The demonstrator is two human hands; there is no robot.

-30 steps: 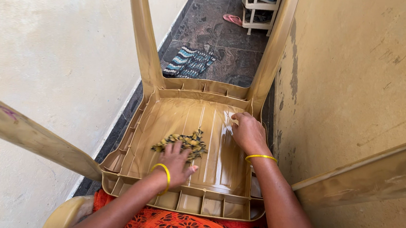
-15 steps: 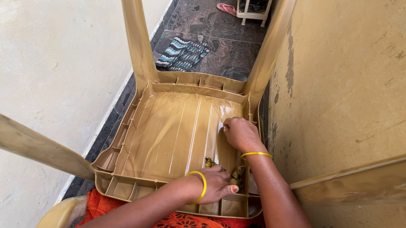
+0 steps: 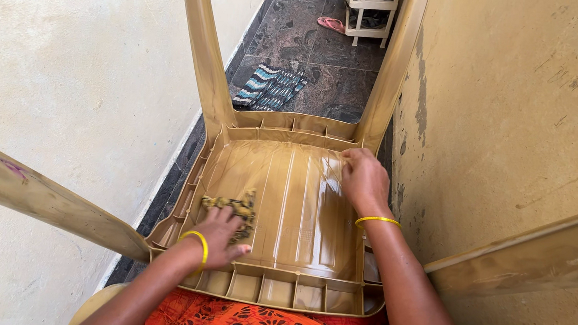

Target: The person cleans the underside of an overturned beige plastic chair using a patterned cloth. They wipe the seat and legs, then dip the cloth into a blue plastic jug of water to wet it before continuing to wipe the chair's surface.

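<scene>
- Head view, hands: the left hand lay flat, fingers spread and pressed down on a patterned rag that sat on the left half of the upturned plastic chair's underside, near the left rim. Half a second earlier that hand and rag had been at the near right corner, and a second earlier in the middle, so the rag had been swept across the panel from side to side.
- Head view, other hand: the right hand rested at the far right edge of the seat underside, fingers curled and bearing on the plastic near the rim; whether it pinched anything could not be told. It had shifted only slightly, which reads as steadying the chair.
- Head view, meaning: the glossy sheen over much of the panel suggested most of the surface had been gone over.
- Head view, surroundings: a striped mat lay on the dark floor beyond, with a white rack and a pink sandal further off.
</scene>
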